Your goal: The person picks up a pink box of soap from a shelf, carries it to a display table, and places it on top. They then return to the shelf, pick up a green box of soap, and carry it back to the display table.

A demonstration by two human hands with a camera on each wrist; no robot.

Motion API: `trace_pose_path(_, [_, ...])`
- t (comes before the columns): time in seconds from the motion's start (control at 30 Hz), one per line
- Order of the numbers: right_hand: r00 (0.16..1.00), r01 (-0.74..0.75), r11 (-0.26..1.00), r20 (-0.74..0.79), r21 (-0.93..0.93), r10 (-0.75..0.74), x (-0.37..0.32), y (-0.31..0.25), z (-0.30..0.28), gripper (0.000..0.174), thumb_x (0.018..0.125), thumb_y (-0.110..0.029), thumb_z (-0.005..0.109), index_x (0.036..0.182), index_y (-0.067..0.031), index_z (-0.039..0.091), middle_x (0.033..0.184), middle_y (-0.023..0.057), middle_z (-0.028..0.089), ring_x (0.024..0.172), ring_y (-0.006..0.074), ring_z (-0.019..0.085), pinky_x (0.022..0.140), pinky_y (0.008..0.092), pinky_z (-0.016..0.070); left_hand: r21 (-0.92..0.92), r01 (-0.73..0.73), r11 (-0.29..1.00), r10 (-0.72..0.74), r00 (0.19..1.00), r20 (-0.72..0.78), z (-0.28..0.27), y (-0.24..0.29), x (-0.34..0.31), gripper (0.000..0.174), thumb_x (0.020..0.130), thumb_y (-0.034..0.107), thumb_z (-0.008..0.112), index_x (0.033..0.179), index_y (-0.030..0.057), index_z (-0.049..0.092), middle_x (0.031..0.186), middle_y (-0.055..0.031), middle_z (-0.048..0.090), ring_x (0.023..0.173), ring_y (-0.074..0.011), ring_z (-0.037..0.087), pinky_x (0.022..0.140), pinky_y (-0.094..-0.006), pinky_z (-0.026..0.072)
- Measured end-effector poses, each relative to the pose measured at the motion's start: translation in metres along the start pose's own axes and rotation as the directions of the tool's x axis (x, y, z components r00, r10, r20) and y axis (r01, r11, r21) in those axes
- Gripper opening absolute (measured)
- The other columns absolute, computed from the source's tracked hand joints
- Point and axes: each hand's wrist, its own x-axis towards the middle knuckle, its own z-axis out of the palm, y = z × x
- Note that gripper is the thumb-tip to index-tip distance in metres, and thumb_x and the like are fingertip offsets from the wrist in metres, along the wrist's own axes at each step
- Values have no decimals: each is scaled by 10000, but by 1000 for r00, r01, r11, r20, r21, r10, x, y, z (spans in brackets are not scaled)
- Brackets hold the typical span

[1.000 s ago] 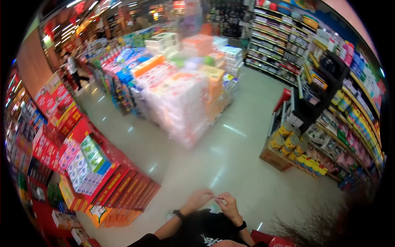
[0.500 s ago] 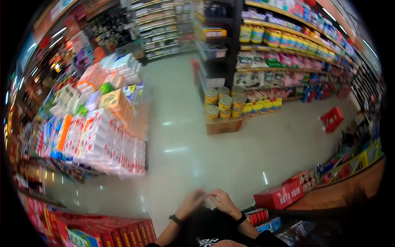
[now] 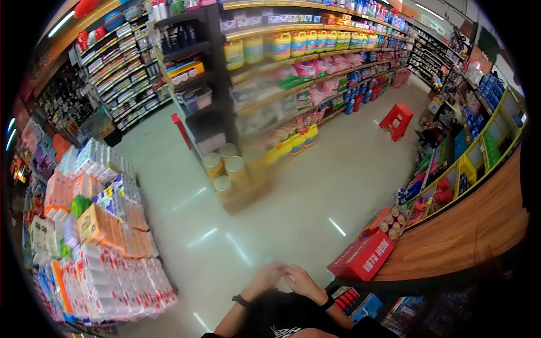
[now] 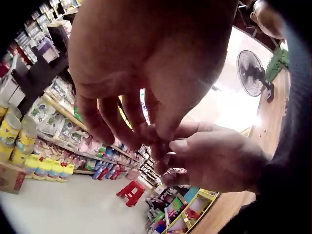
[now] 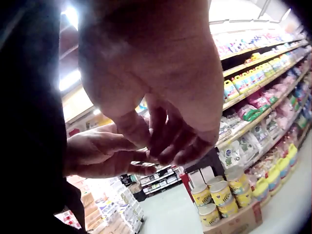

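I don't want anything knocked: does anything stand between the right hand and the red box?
Nothing visible does. In the head view, only floor shows in the gap between the right hand and the red box.

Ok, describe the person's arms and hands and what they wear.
The left hand and right hand are ungloved. A dark band circles each wrist; the forearms are uncovered below dark sleeves. The black top bears white print.
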Motion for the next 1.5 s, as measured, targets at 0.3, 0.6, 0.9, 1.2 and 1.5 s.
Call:
trace_pose_path(0.3, [990,-65,995,-122,74,74,86,56,-55,272,893,-76,611,1154,-6,646,1136,188,663,1009,355,646,866,383,522,-45,-159,986,162,982,93,-14,-9,137,227,876,32,644,1101,32,677,1051,-154,695,977,-345,654,860,-395,526])
trace_pose_path(0.6, [940,-311,949,-132,52,315,103,104,-91,316,892,-99,637,1201,-35,620,1105,186,664,992,360,663,852,398,530,-14,-210,978,194,873,447,5,-29,239,238,882,79,657,1115,47,689,1038,-137,711,973,-344,652,872,-415,514])
trace_pose_path(0.9, [929,-308,930,-148,203,340,160,179,-187,313,906,-99,605,1213,-39,619,1030,198,667,999,369,640,889,409,508,28,-261,965,212,836,506,54,-34,371,216,870,85,656,1078,54,706,1024,-147,713,954,-357,653,866,-411,519])
trace_pose_path(1.2, [959,-190,981,-204,49,196,211,262,-318,324,870,-86,545,1180,-62,638,983,195,644,958,363,599,892,440,479,41,-314,949,229,770,595,106,-9,527,270,872,126,624,1119,52,704,1080,-183,698,1028,-389,639,900,-436,506])
trace_pose_path(1.5, [900,-347,937,-262,49,348,212,307,-406,248,868,-173,591,1056,-19,639,1047,179,631,1047,371,568,937,445,466,47,-251,967,141,679,720,180,51,627,252,849,114,676,1089,40,698,947,-198,691,839,-343,677,766,-392,539])
